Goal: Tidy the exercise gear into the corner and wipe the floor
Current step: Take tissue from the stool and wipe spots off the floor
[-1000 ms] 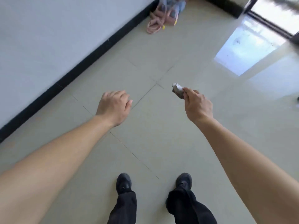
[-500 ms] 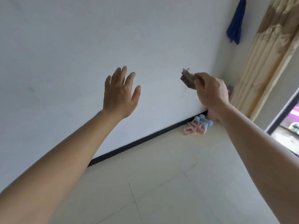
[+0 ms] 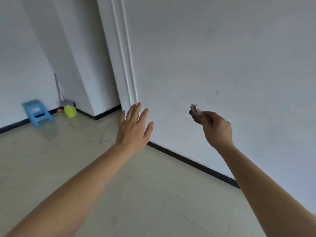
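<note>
Showing blue stool (image 3: 36, 112) now; right hand (image 3: 217, 130) still pinching cloth (image 3: 195, 113).

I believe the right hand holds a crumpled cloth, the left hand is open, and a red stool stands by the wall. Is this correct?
Not quite. The head view shows the stool by the wall is blue, not red. The rest is right: the right hand holds the crumpled cloth and the left hand is open.

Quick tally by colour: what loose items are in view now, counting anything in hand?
Blue: 1, stool
Yellow-green: 1, blurred object
Pink: 1, small blurred item
Grey: 1, long-handled tool
Whitish: 1, wad pinched by right hand
Total: 5
</note>
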A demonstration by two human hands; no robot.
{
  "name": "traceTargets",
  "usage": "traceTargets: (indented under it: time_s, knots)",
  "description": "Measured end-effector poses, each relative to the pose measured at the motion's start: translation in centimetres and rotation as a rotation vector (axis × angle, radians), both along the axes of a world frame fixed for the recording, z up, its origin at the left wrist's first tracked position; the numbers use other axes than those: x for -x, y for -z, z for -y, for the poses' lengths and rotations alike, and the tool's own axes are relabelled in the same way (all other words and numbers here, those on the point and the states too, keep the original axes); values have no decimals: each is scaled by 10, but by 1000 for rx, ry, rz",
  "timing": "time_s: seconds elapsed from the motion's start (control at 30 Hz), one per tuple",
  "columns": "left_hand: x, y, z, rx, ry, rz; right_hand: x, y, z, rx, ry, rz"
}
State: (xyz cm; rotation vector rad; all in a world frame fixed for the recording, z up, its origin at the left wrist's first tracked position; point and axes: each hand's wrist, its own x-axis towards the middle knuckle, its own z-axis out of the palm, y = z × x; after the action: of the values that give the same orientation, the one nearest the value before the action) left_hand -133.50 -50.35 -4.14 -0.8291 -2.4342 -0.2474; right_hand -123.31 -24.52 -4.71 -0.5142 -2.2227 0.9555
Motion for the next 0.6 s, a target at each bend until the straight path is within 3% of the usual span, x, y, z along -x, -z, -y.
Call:
traceTargets:
  time_s: [0.33,0.6]
  knots:
    - [91,0,371,-53,-573,45,258,-9,374,-181,-596,-29]
    - [187,5,533,-79,-755,77,387,-2,563,-273,-818,-31]
